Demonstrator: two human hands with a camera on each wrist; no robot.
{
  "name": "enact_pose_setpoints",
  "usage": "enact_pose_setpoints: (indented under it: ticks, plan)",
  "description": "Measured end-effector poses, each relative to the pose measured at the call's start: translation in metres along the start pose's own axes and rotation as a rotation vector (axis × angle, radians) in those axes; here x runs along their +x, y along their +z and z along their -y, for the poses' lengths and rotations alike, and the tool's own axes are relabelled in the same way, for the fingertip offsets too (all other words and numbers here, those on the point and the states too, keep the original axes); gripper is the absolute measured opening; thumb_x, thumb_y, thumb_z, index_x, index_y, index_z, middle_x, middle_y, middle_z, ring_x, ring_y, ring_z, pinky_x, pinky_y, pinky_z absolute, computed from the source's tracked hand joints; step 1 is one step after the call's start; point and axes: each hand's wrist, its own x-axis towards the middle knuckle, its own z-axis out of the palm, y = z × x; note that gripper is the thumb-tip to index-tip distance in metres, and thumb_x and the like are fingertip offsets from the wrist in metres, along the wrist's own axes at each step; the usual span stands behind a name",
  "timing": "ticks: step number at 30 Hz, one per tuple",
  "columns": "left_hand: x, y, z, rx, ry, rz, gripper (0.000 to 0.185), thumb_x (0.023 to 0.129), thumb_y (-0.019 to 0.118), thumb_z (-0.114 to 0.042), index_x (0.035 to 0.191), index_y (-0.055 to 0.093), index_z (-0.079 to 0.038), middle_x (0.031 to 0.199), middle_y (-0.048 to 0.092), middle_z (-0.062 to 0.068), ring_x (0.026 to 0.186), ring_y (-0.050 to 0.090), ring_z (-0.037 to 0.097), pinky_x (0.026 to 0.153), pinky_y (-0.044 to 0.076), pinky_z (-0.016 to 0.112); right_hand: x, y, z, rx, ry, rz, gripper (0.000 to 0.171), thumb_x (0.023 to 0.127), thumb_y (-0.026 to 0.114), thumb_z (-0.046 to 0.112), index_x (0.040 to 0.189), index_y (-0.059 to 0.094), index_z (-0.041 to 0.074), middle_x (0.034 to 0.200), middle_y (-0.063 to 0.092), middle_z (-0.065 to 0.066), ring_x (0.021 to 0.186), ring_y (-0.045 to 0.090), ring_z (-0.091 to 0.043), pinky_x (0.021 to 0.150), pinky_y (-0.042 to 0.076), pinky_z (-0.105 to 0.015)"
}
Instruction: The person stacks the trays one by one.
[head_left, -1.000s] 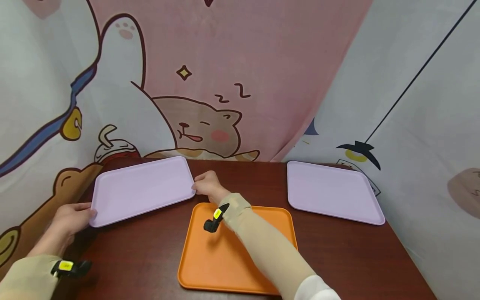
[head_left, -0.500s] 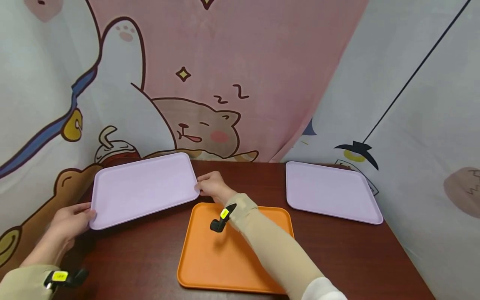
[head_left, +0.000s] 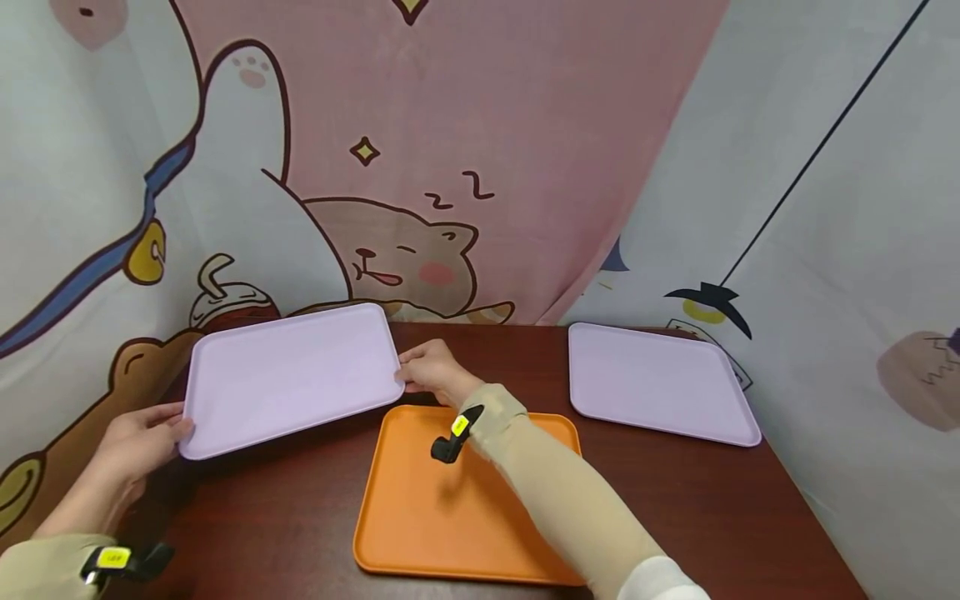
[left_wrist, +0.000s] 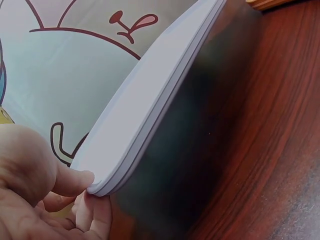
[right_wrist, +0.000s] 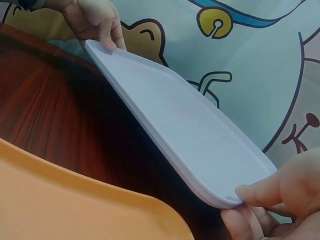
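A dark wooden table [head_left: 285,517] is backed by cartoon-printed cloth backdrops [head_left: 465,125]. Three trays are seen on or over it. A lilac tray [head_left: 288,375] is held clear of the tabletop at the far left, its shadow visible beneath it in both wrist views. A second lilac tray [head_left: 660,382] lies flat at the far right, well apart from the first. An orange tray [head_left: 442,508] lies flat at the near centre, under the right forearm.

The raised tray's near left corner is pinched by the left hand [head_left: 138,442], thumb on the upper face and curled fingers [left_wrist: 97,220] beneath the rim. Its right corner is pinched by the right hand [head_left: 435,371], thumb on top and fingers below. A small black-and-yellow device [head_left: 456,433] is strapped at the right wrist, another [head_left: 120,560] at the left.
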Motion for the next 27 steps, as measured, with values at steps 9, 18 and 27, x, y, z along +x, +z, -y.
enact_pose_setpoints:
  ticks: [9,18,27]
  plan:
    - [-0.005,0.002,-0.013,0.054,0.020,0.024,0.060,0.110,0.055,-0.016,0.149,0.034,0.024,0.139,0.049,0.044,0.100,0.065,0.030,0.066,0.055,0.018,-0.013,-0.018,0.007,-0.007,-0.024,0.003,0.027,0.089,0.079,-0.005,0.115,0.075,-0.009,0.100,0.069,-0.015,0.076,0.070,-0.021,0.069,0.063,-0.030]
    - [-0.010,0.006,-0.028,0.043,0.030,0.062,0.063,0.111,0.054,-0.019,0.151,0.031,0.023,0.143,0.046,0.044,0.101,0.065,0.030,0.073,0.060,0.024,-0.028,-0.032,0.013,-0.020,-0.031,-0.031,0.025,0.088,0.079,-0.005,0.113,0.076,-0.008,0.099,0.069,-0.016,0.072,0.069,-0.022,0.067,0.063,-0.030]
    - [-0.014,0.015,-0.044,0.042,0.036,0.063,0.061,0.111,0.054,-0.019,0.153,0.032,0.020,0.143,0.046,0.043,0.106,0.063,0.038,0.070,0.058,0.020,-0.041,-0.052,0.015,-0.026,-0.046,-0.035,0.026,0.088,0.080,-0.006,0.114,0.076,-0.008,0.103,0.069,-0.016,0.078,0.071,-0.023,0.071,0.064,-0.033]
